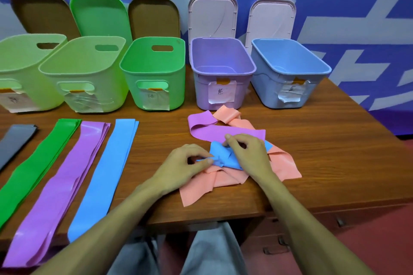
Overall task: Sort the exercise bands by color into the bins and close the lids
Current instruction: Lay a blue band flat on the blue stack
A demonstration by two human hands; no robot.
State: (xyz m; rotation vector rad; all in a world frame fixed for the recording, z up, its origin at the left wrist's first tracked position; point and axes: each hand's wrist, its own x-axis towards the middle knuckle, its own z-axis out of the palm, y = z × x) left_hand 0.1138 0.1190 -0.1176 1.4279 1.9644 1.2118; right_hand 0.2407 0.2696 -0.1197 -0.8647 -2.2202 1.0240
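Five bins stand lidless in a row at the back of the tabletop point(335, 152): two pale green bins point(111, 94), a green bin point(178, 91), a purple bin point(201, 91) and a blue bin point(268, 89). The purple and blue ones show bare interiors.

Five lids point(212, 15) lean on the wall behind the bins, none fitted.

Four flat lots of bands lie at the left: a dark band point(15, 138), a green stack point(40, 158), a purple stack point(73, 174) and a blue stack point(116, 163).

One unsorted heap lies at centre right. It holds a purple band point(223, 133), salmon bands point(281, 163) and, on top, a crumpled blue band point(232, 163).

Left grip point(185, 161): thumb and forefinger pinch the near edge of the crumpled blue band.
Right grip point(248, 154): fingers curled, pinching the same band at its far fold.

Step in hand, as judged: working the crumpled blue band loose from the heap. Binning and lid closing are not yet begun.

Next move, as judged: lift the band clear of the salmon and purple ones, smooth it out, then join it to the blue stack or the blue bin. This calls for a light pull, since the heap's bands overlap and may drag along.
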